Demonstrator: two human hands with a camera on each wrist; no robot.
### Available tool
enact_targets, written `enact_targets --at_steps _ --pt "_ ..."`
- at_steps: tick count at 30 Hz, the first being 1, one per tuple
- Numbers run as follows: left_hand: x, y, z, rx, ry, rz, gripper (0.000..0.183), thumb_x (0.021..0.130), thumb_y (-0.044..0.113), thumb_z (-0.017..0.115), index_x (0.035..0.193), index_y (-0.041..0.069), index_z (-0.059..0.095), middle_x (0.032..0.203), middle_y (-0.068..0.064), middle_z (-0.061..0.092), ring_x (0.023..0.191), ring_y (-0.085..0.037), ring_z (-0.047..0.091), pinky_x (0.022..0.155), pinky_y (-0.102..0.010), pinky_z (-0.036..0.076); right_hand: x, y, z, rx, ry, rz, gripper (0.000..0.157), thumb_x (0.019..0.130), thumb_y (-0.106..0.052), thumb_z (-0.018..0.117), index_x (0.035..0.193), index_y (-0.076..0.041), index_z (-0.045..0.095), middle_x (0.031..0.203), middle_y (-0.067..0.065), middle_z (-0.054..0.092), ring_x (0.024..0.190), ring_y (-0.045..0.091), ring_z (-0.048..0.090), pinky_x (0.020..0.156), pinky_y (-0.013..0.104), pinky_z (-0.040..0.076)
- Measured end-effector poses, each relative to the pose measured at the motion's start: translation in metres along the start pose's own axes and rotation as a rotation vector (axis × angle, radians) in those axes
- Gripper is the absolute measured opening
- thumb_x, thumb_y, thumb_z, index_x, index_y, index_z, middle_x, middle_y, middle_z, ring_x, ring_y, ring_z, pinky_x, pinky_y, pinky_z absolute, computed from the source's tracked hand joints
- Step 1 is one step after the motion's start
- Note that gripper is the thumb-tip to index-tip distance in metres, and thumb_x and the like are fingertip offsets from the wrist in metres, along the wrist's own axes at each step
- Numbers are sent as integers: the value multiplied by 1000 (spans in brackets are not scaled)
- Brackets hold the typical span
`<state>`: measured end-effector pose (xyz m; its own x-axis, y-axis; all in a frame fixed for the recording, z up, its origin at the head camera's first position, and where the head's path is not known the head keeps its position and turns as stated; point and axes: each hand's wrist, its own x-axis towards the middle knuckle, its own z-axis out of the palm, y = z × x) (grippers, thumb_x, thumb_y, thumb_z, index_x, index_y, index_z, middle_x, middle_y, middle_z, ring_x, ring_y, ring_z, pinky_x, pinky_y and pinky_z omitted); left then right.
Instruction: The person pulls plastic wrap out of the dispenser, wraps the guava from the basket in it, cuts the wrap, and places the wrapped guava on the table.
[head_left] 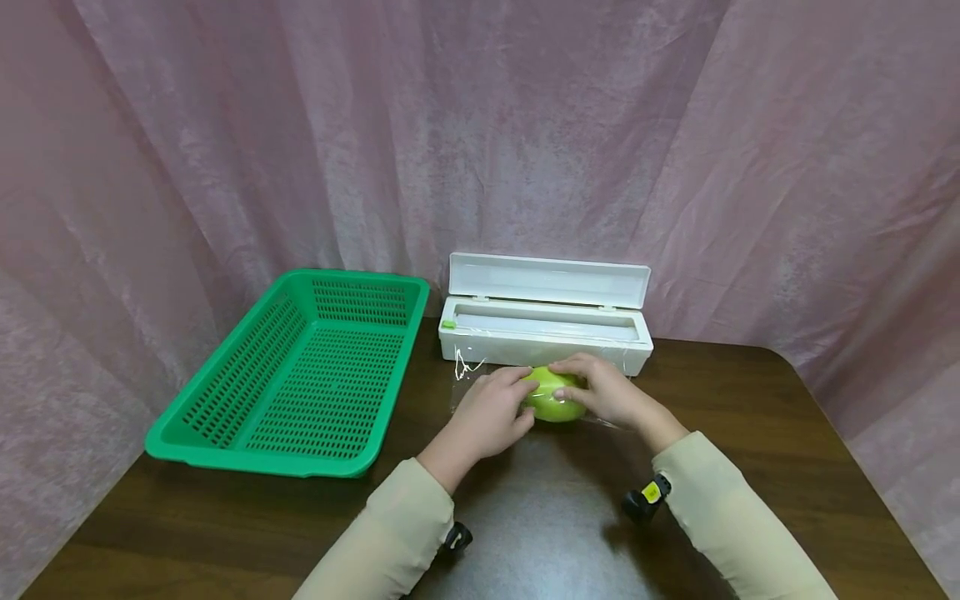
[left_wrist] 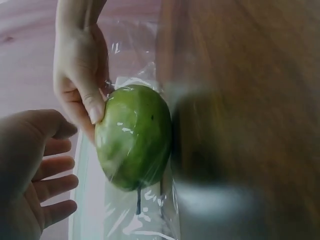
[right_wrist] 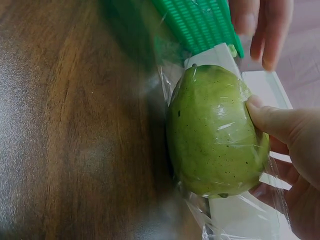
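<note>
The person's right hand (head_left: 603, 390) grips the smooth, oval green fruit (head_left: 553, 394), its thumb on the near side and its fingers curled behind; the left hand (head_left: 491, 408) has its fingers loosely spread and slightly bent, just beside the fruit and holding nothing, as the left wrist view shows it. A clear, shiny sheet of plastic film (left_wrist: 131, 52) lies over the fruit, glinting across the skin, and stretches out loose beyond both ends; I cannot tell whether the fruit rests on the dark brown wooden table (head_left: 720, 433) or is held slightly above it.

To my eye, the step in hand is wrapping, with the film drawn over but its ends not yet folded in; the next move seems to call for the right hand to keep the fruit steady while the left tucks the loose film snugly around it.

Just behind the fruit stands the long white plastic box (head_left: 540, 343), its hinged lid (head_left: 549, 281) raised; a pale roll (head_left: 547, 325) lies inside along its length; farther out, on the person's left, sits the green rectangular plastic basket (head_left: 258, 462), its slotted floor in plain view.
</note>
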<state>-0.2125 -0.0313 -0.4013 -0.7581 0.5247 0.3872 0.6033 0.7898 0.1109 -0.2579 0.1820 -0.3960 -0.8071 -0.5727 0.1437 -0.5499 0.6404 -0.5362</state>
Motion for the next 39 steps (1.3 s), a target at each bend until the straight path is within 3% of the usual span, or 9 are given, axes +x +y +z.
enact_targets --at_steps 5,10,18,25,32,39 --pt "21 2 8 -41 -177 -78 58 88 42 64 136 12 51 142 -8 48 128 -24 49 101 -40 44 1 3 0 16 25 -27 41 86 -17 67 125 -4 60 122 14 61 113 31 56 94 48 46" --pt "32 -1 17 -189 -278 -151 66 85 45 65 140 14 46 146 -8 44 130 -24 47 103 -39 42 -2 5 2 39 18 -33 41 87 -17 66 126 -4 60 123 14 60 114 32 56 94 49 46" --pt "41 -13 21 -343 -282 -176 62 79 35 73 134 13 54 136 -3 55 121 -19 55 100 -31 44 -3 4 2 67 32 -23 39 88 -17 65 125 -6 61 122 13 61 114 31 56 93 48 47" --pt "51 -19 18 -417 -340 -253 58 74 35 76 128 19 60 129 2 61 111 -13 58 91 -28 47 -3 6 2 65 43 -15 39 89 -20 64 125 -8 61 123 12 62 116 31 55 95 50 45" --pt "55 -23 16 -488 -356 -287 54 74 33 77 125 20 63 128 2 62 116 -15 57 97 -30 46 -2 10 4 80 72 -8 38 89 -21 64 125 -9 63 123 11 62 117 31 55 97 50 44" --pt "54 -30 18 -544 -355 -309 52 74 33 76 122 19 65 125 0 63 115 -18 57 94 -30 48 0 8 7 52 60 -2 37 91 -22 61 126 -10 61 125 12 61 118 32 54 98 50 44"
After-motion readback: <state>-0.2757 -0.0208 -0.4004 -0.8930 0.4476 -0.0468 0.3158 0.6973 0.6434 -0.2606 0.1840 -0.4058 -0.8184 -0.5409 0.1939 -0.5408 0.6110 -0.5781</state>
